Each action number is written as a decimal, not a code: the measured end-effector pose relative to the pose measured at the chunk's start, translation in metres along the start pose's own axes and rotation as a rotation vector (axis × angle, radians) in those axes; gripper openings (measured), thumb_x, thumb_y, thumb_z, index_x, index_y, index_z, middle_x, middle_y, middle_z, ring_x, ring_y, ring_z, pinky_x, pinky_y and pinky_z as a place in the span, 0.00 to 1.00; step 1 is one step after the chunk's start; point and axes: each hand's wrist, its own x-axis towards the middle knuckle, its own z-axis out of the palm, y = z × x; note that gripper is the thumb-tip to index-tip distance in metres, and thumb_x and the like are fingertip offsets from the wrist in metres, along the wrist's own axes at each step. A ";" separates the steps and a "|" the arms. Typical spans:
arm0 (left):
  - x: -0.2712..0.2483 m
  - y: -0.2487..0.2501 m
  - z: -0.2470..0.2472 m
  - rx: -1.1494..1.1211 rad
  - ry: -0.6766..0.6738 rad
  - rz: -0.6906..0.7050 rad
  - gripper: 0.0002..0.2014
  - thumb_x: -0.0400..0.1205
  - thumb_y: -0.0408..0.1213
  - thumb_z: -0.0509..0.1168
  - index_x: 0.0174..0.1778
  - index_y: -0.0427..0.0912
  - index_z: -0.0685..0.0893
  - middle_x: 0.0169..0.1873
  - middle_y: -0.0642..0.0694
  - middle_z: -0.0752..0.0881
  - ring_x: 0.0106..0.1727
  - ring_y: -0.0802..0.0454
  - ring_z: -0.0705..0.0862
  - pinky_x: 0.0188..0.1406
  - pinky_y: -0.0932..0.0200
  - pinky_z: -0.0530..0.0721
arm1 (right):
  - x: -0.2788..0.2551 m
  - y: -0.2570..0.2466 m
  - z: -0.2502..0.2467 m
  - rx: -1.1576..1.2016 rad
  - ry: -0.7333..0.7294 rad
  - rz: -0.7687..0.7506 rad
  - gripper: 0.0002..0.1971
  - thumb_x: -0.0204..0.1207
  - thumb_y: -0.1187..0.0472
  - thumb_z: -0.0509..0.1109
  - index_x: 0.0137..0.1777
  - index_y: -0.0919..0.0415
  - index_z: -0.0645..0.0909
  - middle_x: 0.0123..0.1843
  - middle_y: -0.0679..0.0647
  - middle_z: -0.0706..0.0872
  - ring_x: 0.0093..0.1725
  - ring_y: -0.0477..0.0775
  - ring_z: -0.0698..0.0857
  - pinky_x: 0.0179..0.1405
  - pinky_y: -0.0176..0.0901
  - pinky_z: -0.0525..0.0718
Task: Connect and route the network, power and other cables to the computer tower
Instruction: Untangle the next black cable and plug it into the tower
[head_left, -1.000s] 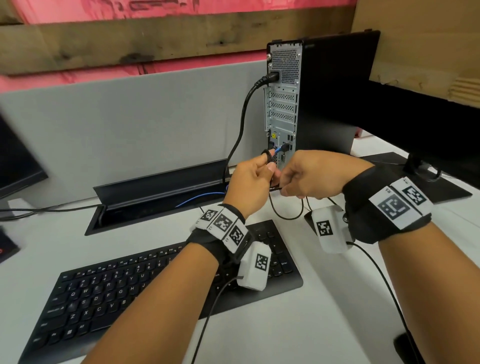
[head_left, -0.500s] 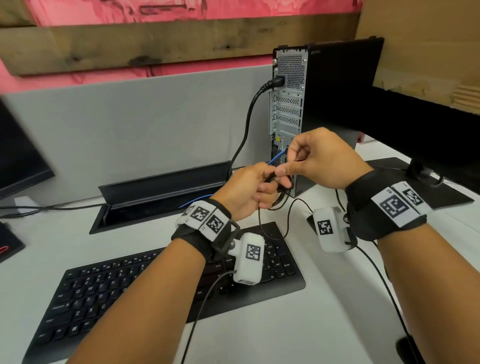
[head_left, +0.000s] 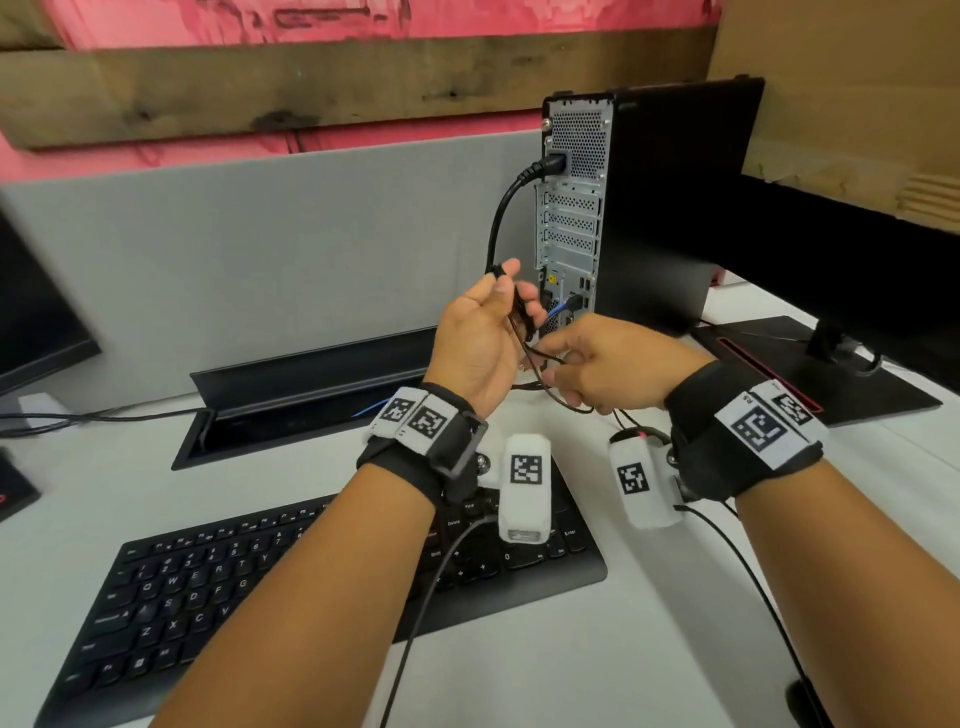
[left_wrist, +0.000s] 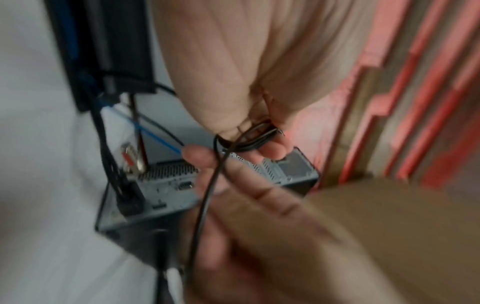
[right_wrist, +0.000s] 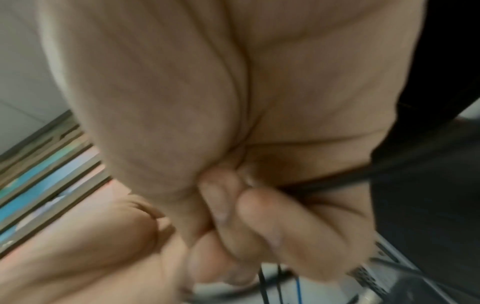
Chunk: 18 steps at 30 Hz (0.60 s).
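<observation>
The black computer tower (head_left: 670, 197) stands on the desk with its grey rear panel (head_left: 569, 223) facing me. A thick black power cable (head_left: 501, 218) is plugged in near its top; a blue network cable (head_left: 557, 310) runs to a lower port. My left hand (head_left: 488, 332) is raised, palm toward me, with loops of a thin black cable (left_wrist: 255, 136) held between thumb and fingers. My right hand (head_left: 602, 371) sits just below and to the right, fingers curled, pinching the same thin cable (right_wrist: 322, 185). Both hands are in front of the tower's lower ports.
A black keyboard (head_left: 218, 587) lies under my forearms. A black cable tray (head_left: 311, 400) with a raised lid is set in the desk by the grey divider (head_left: 260, 260). A monitor stand (head_left: 831, 369) is at right, another screen (head_left: 31, 312) at far left.
My left hand has risen and turned palm toward me with cable loops on it. My right hand has dropped from the rear ports to below the left hand, pulling thin cable.
</observation>
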 end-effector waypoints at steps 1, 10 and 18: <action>0.002 -0.002 -0.002 0.192 0.013 0.047 0.13 0.91 0.30 0.53 0.69 0.36 0.76 0.37 0.46 0.83 0.38 0.52 0.81 0.48 0.57 0.85 | -0.001 -0.004 -0.002 -0.022 -0.009 -0.003 0.08 0.86 0.58 0.66 0.48 0.52 0.86 0.27 0.47 0.84 0.23 0.41 0.78 0.28 0.40 0.84; -0.008 -0.006 -0.001 0.963 -0.238 0.061 0.13 0.86 0.32 0.56 0.40 0.35 0.84 0.30 0.43 0.82 0.32 0.47 0.79 0.39 0.51 0.80 | -0.012 -0.014 -0.027 -0.186 0.218 0.003 0.11 0.82 0.54 0.73 0.37 0.50 0.86 0.28 0.46 0.85 0.27 0.40 0.82 0.30 0.31 0.75; -0.011 0.010 -0.007 0.538 -0.256 -0.241 0.19 0.87 0.39 0.53 0.36 0.35 0.82 0.18 0.52 0.61 0.20 0.55 0.57 0.24 0.56 0.56 | -0.012 -0.008 -0.032 -0.032 0.351 -0.076 0.10 0.80 0.53 0.75 0.41 0.57 0.87 0.26 0.47 0.81 0.21 0.39 0.75 0.24 0.28 0.71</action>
